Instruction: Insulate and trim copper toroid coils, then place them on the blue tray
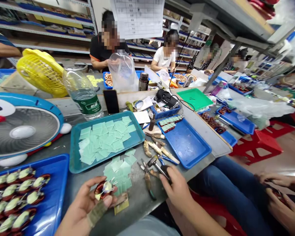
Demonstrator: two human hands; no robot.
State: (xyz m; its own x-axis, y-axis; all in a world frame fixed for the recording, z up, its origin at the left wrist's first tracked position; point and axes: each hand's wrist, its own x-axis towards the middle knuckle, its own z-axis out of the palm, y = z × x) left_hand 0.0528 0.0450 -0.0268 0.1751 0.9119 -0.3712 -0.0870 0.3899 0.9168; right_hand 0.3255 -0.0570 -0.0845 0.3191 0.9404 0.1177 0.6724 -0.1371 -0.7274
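Coil [102, 190] in L hand [89, 201], pliers [147, 178] nr hammer [152, 161]

Grey workbench [88, 178], trays [75, 164], pliers [147, 178] (probably metal)

One view only: head cam, on the person's head, faces forward and down across the flat dark-grey desk [137, 207]. Bare left hand [88, 201] and bare right hand [175, 186] nearest the lens, low in frame, seen from above. Rectangular teal plastic tray [74, 147] at middle range; long whitish metal shelves [51, 33] far back, top left, edges sloping down rightward.
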